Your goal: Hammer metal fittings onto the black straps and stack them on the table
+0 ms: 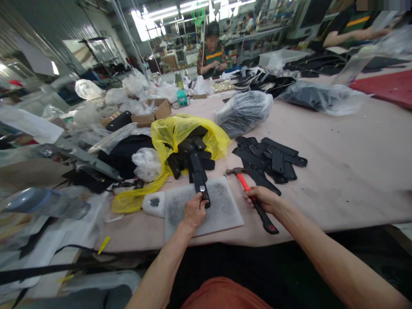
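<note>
The black strap piece point(199, 180) lies lengthwise on the grey-stained white pad point(225, 210) at the near edge of the table point(347, 171). Its near end, with a small metal fitting, sits under our fingers.

Our left hand point(194, 212) pinches that end and presses it flat on the pad, wrist low and forearm coming straight up from our lap. Our right hand point(264, 199) is closed around the handle of the hammer point(244, 184), gripping where red meets black. The hammer is held low, its head just above the table and pointing away to the left, not raised.

As we judge it, this piece is placed and steadied but not yet struck. More black pieces spill from the yellow bag point(167, 133) behind the pad. Another loose pile of black pieces point(268, 159) lies to the right. We cannot tell which pile is finished, so plenty may remain.
</note>
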### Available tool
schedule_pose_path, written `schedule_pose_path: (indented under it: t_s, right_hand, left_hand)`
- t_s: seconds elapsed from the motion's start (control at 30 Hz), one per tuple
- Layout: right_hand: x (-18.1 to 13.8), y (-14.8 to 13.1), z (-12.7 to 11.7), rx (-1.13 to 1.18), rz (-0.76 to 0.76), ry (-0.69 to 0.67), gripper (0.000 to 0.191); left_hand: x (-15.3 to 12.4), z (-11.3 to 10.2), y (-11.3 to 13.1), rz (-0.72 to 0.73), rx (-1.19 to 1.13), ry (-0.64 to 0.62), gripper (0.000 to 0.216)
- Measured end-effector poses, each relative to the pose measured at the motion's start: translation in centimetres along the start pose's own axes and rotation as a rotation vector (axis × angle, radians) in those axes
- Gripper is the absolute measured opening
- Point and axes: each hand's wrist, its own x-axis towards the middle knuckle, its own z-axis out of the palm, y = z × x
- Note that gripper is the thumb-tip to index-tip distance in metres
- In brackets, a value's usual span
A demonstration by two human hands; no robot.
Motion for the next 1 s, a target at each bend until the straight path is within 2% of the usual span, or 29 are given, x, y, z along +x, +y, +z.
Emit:
schedule_pose_path:
  t_s: [0.07, 0.13, 0.23, 0.3, 0.33, 0.4, 0.47, 0.53, 0.57, 0.67, 0.7, 0.77, 0.87, 0.9, 0.97, 1.0]
  right_hand:
    - [-1.6, -2.1, -0.4, 0.038, -0.010, -0.031, 0.012]
    - [-3.9, -4.4, -1.0, 0.096, -0.092, 0.021, 0.024]
    - [-8.0, -7.6, -1.9, 0.124, -0.431, 0.255, 0.036]
    - [-10.2, -8.7, -2.0, -0.018, -0.689, 0.465, 0.037]
    - [-10.9, -8.9, -1.9, -0.145, -0.795, 0.526, 0.037]
    - [-11.9, -8.7, -1.7, -0.455, -0.929, 0.505, 0.037]
    - [-12.3, -8.4, -1.6, -0.739, -0.959, 0.375, 0.036]
    - [-12.6, -8.7, -1.8, -0.847, -0.949, 0.338, 0.035]
    - [-12.8, -9.0, -1.9, -0.817, -0.954, 0.373, 0.035]
    - [-13.1, -9.6, -1.7, -0.498, -0.978, 0.585, 0.029]
    - [-13.0, -9.5, -1.5, -0.438, -0.996, 0.618, 0.028]
    - [-12.5, -9.0, -1.1, -0.515, -1.020, 0.573, 0.028]
    - [-12.3, -9.2, -1.7, -0.836, -0.991, 0.340, 0.031]
    - [-12.5, -9.7, -2.2, -0.850, -0.978, 0.319, 0.032]
    - [-13.5, -11.2, -3.0, -0.680, -0.982, 0.410, 0.032]
    - [-14.1, -12.0, -3.1, -0.502, -0.984, 0.500, 0.031]
  left_hand:
    - [-0.1, 0.0, 0.0, -0.002, -0.006, 0.003, 0.013]
    - [-0.1, 0.1, -0.1, -0.004, -0.018, 0.004, 0.013]
    - [-0.2, 0.2, -0.1, -0.015, -0.015, 0.003, 0.011]
    - [-0.2, 0.2, -0.1, -0.019, -0.011, 0.000, 0.010]
    - [-0.2, 0.1, -0.1, -0.019, -0.012, -0.003, 0.010]
    - [-0.1, 0.0, 0.0, -0.021, -0.017, -0.012, 0.010]
    - [-0.1, 0.0, 0.0, -0.030, -0.017, -0.020, 0.010]
    - [-0.1, 0.0, 0.0, -0.037, -0.014, -0.022, 0.010]
    - [-0.1, 0.0, 0.0, -0.037, -0.015, -0.022, 0.010]
    - [-0.1, 0.0, 0.0, -0.033, -0.017, -0.019, 0.011]
    - [-0.1, 0.0, 0.0, -0.034, -0.016, -0.017, 0.011]
    - [-0.1, 0.0, 0.0, -0.028, -0.018, -0.014, 0.011]
    - [-0.1, -0.1, 0.0, -0.012, -0.022, -0.012, 0.011]
    - [0.0, -0.1, 0.0, -0.009, -0.022, -0.012, 0.011]
    - [0.0, -0.1, 0.0, -0.011, -0.018, -0.012, 0.011]
    - [0.0, -0.1, 0.0, -0.012, -0.014, -0.015, 0.011]
